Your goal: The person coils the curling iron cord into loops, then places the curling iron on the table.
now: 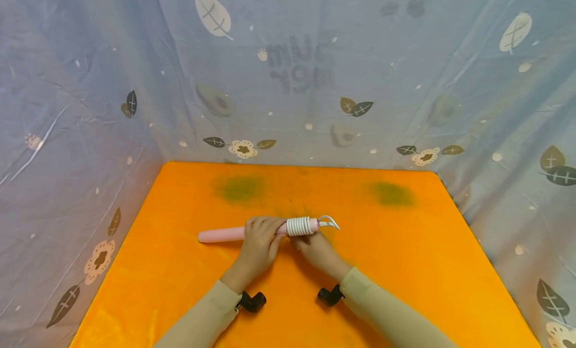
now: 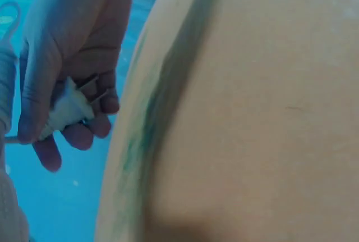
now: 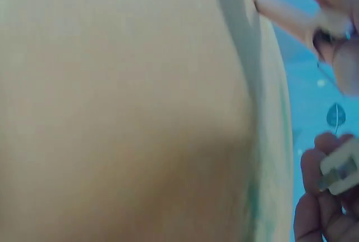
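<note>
A long pink hair iron [image 1: 222,234] is held just above the orange table, roughly level, its plain end to the left. White cord [image 1: 298,226] is wound in several coils round its right part, and a loop sticks out past that end. My left hand [image 1: 261,240] grips the iron's middle from above. Below the coils, my right hand [image 1: 317,250] is partly hidden in the head view. The left wrist view shows the right hand [image 2: 73,40] pinching a white two-pin plug [image 2: 67,110]; the plug [image 3: 341,169] also appears in the right wrist view.
The orange tabletop [image 1: 405,268] has two dark greenish patches near its back edge. Pale curtains [image 1: 288,113] printed with leaves and flowers hang at the back and both sides. A black wrist device [image 1: 253,302] is on the left wrist and another [image 1: 330,295] on the right.
</note>
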{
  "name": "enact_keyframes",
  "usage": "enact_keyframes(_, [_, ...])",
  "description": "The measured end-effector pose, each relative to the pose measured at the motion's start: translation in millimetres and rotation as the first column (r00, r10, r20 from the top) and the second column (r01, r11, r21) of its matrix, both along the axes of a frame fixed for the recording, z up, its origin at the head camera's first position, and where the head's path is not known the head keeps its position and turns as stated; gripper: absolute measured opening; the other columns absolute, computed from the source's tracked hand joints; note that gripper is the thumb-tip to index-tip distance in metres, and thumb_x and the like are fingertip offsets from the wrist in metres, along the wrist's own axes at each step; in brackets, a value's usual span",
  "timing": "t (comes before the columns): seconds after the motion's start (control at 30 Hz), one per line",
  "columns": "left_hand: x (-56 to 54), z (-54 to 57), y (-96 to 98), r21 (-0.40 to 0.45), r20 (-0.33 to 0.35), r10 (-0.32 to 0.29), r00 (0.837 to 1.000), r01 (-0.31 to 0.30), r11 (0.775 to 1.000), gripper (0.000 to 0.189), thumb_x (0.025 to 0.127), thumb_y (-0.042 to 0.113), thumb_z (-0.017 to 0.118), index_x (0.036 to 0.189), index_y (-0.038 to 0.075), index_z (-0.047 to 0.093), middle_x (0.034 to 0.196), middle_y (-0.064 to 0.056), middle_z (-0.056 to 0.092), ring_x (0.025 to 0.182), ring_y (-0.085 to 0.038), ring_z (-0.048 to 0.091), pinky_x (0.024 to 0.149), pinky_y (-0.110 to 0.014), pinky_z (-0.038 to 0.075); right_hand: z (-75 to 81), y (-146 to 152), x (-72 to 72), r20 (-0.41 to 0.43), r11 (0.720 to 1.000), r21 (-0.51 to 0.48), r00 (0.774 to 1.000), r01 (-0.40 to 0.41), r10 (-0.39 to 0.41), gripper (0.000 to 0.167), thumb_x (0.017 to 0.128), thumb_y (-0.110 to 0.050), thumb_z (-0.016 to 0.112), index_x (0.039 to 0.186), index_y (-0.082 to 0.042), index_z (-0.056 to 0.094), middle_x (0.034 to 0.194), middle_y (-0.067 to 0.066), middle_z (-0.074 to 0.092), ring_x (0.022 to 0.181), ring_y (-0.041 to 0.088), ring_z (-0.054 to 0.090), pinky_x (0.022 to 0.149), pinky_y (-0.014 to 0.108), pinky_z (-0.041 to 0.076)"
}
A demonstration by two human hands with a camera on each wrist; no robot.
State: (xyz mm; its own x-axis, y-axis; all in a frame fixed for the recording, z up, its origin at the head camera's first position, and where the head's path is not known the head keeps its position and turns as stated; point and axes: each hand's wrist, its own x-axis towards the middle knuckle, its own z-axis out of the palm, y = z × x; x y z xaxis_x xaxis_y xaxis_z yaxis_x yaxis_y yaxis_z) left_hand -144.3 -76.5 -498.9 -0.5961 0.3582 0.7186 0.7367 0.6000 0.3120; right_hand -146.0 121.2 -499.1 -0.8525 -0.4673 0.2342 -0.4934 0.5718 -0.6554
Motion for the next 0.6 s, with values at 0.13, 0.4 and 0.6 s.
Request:
enact_keyframes(0.13, [-4.7, 2.5, 1.5, -0.018, 0.048, 0.056, 0.997, -0.055, 0.998, 0.033, 0.093, 0.019, 0.066, 0.125, 0.01, 0.061, 0.116, -0.004, 0.064, 0.105, -0.026, 0.054, 0.09, -0.048, 0.032, 2.9, -10, 10.1, 0.094, 0.993, -0.05, 0.99, 0.105, -0.1, 0.022, 0.098, -0.019, 0.058, 0.115, -0.005, 0.062, 0.082, -0.002, 0.06, 0.068, 0.009, 0.053, 0.063, 0.026, 0.046])
enact_keyframes(0.4, [-19.0, 1.5, 9.4, -0.122, 0.184, 0.151, 0.971, -0.13, 0.984, 0.032, 0.091, 0.018, 0.069, 0.122, 0.011, 0.064, 0.112, -0.004, 0.068, 0.1, -0.024, 0.056, 0.091, -0.046, 0.031, 8.0, -18, 11.3, 0.024, 0.975, 0.091, 0.978, 0.202, -0.205, 0.013, 0.095, -0.014, 0.062, 0.104, -0.005, 0.06, 0.069, -0.003, 0.051, 0.06, 0.013, 0.047, 0.056, 0.027, 0.041])
enact_keyframes(0.6, [-27.7, -3.8, 13.4, -0.187, 0.262, 0.189, 0.946, -0.142, 0.972, 0.031, 0.094, 0.021, 0.065, 0.123, 0.012, 0.064, 0.112, -0.004, 0.068, 0.101, -0.024, 0.055, 0.095, -0.045, 0.03, 1.7, -11, -0.6, 0.028, 0.968, 0.083, 0.97, 0.237, -0.24, 0.009, 0.09, -0.015, 0.068, 0.094, -0.008, 0.066, 0.071, -0.005, 0.056, 0.057, 0.01, 0.045, 0.056, 0.026, 0.041])
